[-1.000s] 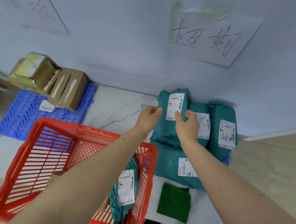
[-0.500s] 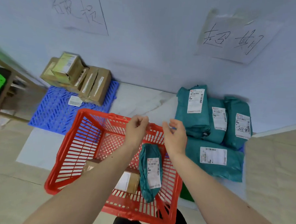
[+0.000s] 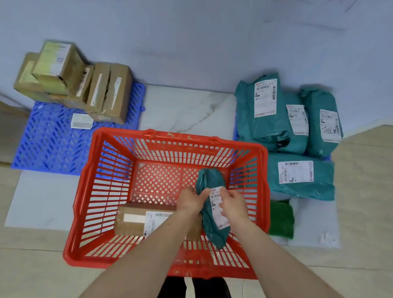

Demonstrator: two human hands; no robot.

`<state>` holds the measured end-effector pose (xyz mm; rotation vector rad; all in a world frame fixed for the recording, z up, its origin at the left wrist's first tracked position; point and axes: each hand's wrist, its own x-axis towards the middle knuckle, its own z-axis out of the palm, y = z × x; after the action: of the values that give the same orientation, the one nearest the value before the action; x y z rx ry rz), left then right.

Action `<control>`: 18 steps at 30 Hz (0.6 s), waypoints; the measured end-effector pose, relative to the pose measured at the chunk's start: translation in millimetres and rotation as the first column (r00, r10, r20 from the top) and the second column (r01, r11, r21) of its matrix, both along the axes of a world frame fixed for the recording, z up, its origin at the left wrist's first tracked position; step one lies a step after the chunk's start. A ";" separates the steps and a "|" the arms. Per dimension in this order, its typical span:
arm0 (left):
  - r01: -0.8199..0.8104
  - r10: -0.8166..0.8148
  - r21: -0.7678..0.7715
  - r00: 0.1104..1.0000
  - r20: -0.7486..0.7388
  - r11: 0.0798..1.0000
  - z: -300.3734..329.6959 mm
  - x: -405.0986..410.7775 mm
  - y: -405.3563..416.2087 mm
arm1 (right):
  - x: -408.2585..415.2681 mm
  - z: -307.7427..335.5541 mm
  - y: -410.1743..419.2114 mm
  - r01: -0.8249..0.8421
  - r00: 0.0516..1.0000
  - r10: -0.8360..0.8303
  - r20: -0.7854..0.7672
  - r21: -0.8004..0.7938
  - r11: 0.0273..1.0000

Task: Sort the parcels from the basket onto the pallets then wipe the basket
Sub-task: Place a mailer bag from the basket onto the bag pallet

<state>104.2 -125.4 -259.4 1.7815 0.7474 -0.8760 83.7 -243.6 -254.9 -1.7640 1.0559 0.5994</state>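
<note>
Inside the red basket [image 3: 173, 143], both hands grip a green parcel [image 3: 208, 183]: the left hand [image 3: 191, 201] holds its left edge, the right hand [image 3: 232, 203] pinches its label. A cardboard box [image 3: 135, 220] lies beside it.

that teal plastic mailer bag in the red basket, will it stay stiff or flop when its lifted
Probably floppy: the teal plastic mailer bag looks creased and bunched where the left hand and right hand grip it in the red plastic basket. Its film looks smooth, so it may slip. It seems light, though weight cannot be judged for certain.
</note>
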 end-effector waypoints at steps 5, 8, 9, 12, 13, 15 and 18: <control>0.156 -0.155 0.140 0.988 -0.021 0.978 -33.2 -5.0 -13.9 | -4.4 -20.8 -3.9 0.019 1.000 -0.019 0.001 0.018 1.000; 0.120 -0.115 0.191 0.993 -0.041 0.974 -44.2 -4.2 -16.0 | -6.0 -26.1 -2.2 0.034 0.999 -0.035 0.013 0.030 0.999; 0.117 -0.111 0.199 0.993 -0.041 0.973 -46.1 -4.6 -15.6 | -6.3 -26.4 -2.2 0.035 0.999 -0.035 0.016 0.028 0.999; 0.105 -0.104 0.195 0.994 -0.016 0.975 -41.7 -6.0 -15.8 | -5.6 -17.9 -4.1 0.003 0.999 -0.004 0.038 0.020 1.000; 0.094 -0.096 0.171 0.995 -0.001 0.981 -39.8 -7.3 -15.0 | -5.5 -14.1 -4.9 -0.030 0.998 0.029 0.056 0.014 0.999; 0.068 -0.071 0.117 0.997 0.020 0.991 -35.9 -11.1 -12.4 | -5.7 -5.3 -6.4 -0.110 0.985 0.109 0.130 -0.001 0.994; 0.028 -0.029 0.031 0.999 0.029 0.999 -24.3 -15.7 -4.0 | -7.8 8.3 -7.6 -0.211 0.950 0.211 0.232 -0.028 0.977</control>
<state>88.6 -129.5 -283.6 1.8321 0.7213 -0.8598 76.0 -251.2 -246.6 -1.9117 0.7119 0.5043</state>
